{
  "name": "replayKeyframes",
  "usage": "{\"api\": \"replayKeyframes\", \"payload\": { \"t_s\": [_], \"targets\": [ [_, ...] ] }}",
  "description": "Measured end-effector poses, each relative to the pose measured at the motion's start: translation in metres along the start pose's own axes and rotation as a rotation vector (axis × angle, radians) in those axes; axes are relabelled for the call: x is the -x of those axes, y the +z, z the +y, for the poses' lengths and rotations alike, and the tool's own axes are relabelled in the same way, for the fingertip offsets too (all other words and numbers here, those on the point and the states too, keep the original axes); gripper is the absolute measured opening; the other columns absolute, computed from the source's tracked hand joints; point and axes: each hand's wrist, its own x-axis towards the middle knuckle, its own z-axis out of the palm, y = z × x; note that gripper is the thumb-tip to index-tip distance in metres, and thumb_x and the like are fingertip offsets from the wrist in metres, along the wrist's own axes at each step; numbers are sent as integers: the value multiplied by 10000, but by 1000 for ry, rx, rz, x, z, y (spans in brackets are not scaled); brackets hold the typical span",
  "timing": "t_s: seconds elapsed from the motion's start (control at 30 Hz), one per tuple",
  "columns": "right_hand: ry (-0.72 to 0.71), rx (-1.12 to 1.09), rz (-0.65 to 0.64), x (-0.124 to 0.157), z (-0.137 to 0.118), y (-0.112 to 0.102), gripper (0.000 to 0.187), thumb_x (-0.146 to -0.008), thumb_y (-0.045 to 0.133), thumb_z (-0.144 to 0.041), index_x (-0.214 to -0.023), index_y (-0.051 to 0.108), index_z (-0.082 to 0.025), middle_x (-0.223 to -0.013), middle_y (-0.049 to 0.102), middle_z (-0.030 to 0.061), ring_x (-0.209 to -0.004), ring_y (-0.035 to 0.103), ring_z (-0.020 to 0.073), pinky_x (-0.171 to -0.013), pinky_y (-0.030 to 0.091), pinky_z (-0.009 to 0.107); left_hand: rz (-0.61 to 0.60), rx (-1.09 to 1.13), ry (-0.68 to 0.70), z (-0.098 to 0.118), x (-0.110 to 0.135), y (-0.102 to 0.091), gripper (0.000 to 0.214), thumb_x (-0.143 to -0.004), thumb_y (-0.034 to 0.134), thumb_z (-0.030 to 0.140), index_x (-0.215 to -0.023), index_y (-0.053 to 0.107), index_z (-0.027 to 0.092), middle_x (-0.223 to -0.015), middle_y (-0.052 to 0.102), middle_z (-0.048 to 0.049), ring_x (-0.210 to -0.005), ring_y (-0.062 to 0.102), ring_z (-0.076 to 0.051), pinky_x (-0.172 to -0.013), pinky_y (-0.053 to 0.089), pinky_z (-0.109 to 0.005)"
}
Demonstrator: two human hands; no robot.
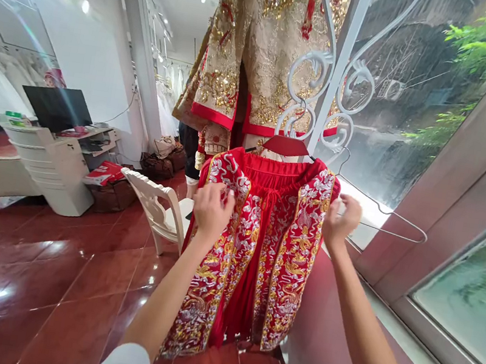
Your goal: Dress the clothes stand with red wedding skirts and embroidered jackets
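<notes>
A red jacket (301, 247) with gold and silver embroidery hangs open at the front on a hanger (287, 145) with a red middle part. Gathered red cloth (238, 304) shows between its two front panels. My left hand (213, 208) has its fingers curled at the left panel, below the shoulder. At the opposite outer edge, my right hand (342, 220) is closed with its fingertips on the red cloth. How much fabric each hand pinches is partly hidden.
A beige and gold robe (271, 63) hangs behind, beside a white scrolled metal rack (340, 56). A bare wire hanger (397, 215) sticks out to the right near the window. On the left are a white chair (160, 206), a desk (58, 165) and a monitor (57, 108).
</notes>
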Motion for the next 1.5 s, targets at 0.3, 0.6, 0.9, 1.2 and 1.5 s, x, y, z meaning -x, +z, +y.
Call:
{"api": "replayKeyframes", "payload": {
  "t_s": [0.3, 0.6, 0.9, 1.2, 1.5],
  "targets": [
    [429, -32, -317, 0, 18, 13, 379, -797, 458, -530, -822, 543, -162, -748, 590, 65, -654, 490, 187, -616, 335, 293, 26, 298, -321, -8, 15, 2, 433, -817, 535, 356, -1174, 384, 161, -1079, 581, -140, -973, 592, -241, -809, 472, -361],
    [417, -84, -202, 44, 20, -2, 400, -867, 340, -501, -632, 433, -191, -555, 433, -10, -527, 374, 132, -548, 301, 271, -170, 596, -449, -34, 19, 23, 259, -781, 539, 410, -816, 573, 156, -805, 650, -48, -737, 598, -181, -698, 467, -283],
    [701, -450, -388, 66, 31, -36, 361, -665, 666, -499, -765, 590, -160, -692, 578, 21, -597, 515, 146, -577, 435, 280, -755, 961, -846, -71, 66, 8, 507, -526, 778, 457, -883, 618, 135, -792, 694, -84, -733, 647, -252, -695, 507, -364],
    [524, -347, -549, 50, 37, -59, 397, -667, 642, -563, -587, 598, -177, -539, 573, 16, -523, 529, 171, -497, 433, 287, -905, 515, -563, -77, 33, -11, 355, -508, 748, 502, -563, 571, 199, -493, 594, -17, -515, 576, -229, -538, 437, -320],
    [239, -392, -352, -81, 44, 2, 430, -774, 500, -505, -984, 625, -152, -1032, 650, 115, -907, 580, 207, -770, 456, 344, -267, 443, -142, -54, -98, -16, 367, -861, 443, 492, -920, 614, 174, -925, 658, -53, -859, 582, -201, -786, 441, -343]
  ]
}}
